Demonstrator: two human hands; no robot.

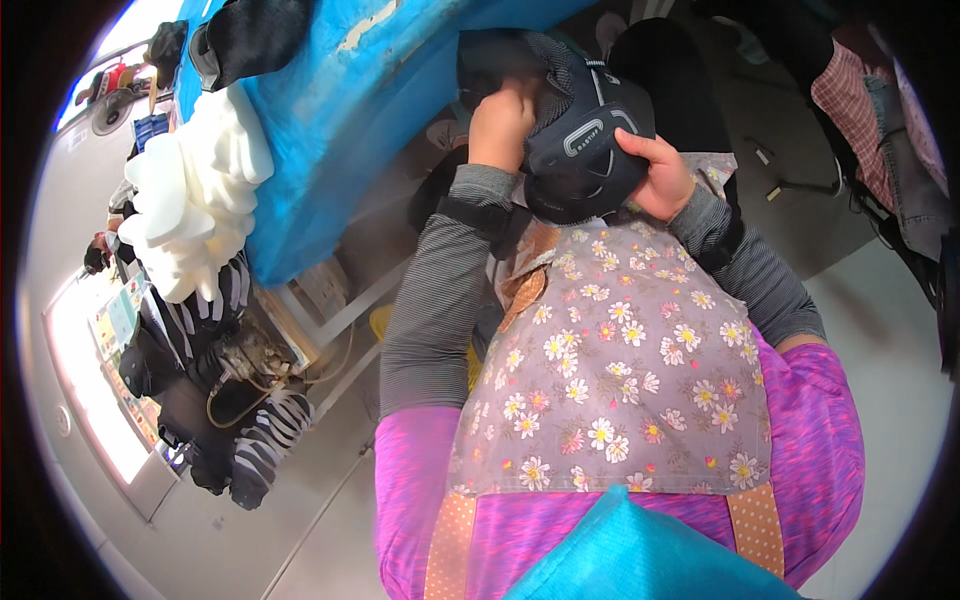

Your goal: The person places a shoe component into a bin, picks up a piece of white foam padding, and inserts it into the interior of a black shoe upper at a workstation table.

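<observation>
A dark shoe upper, black and navy with grey trim and mesh, is held over my lap. My left hand has its fingers curled at the upper's open edge, partly hidden inside it. On the other side, my right hand grips the upper with the thumb lying on its outer face and the other fingers behind it. A floral apron covers my front, just below the upper.
A blue-covered table stands ahead to the left, with a black shoe upper on it. White shoe-shaped pieces are heaped at its left edge. Black-and-white striped uppers hang lower left. Another person's checked clothing shows at right.
</observation>
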